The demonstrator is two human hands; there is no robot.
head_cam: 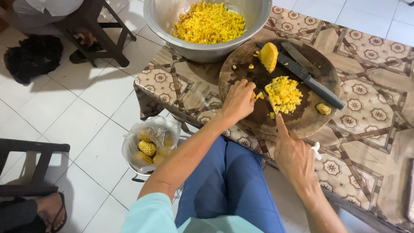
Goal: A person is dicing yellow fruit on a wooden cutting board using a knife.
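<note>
A round wooden cutting board [241, 64] lies on the patterned table. My left hand [238, 102] rests on the board with curled fingers pinching small yellow fruit pieces [258, 95]. Just right of it sits a pile of diced yellow fruit [283, 95]. My right hand [294, 156] is at the board's near edge, gripping a knife by its white handle [317, 149]. The index finger lies along the thin blade, which points into the gap between my left hand and the pile. A larger fruit chunk [268, 56] stands at the board's far side.
Two dark knives [308, 77] lie across the board's right half, with a small fruit piece [323, 108] near them. A metal bowl [164, 17] of diced fruit stands behind the board. On the floor to the left sit a plastic bag of peeled fruit [148, 146], a stool [103, 30], and another person's foot [51, 211].
</note>
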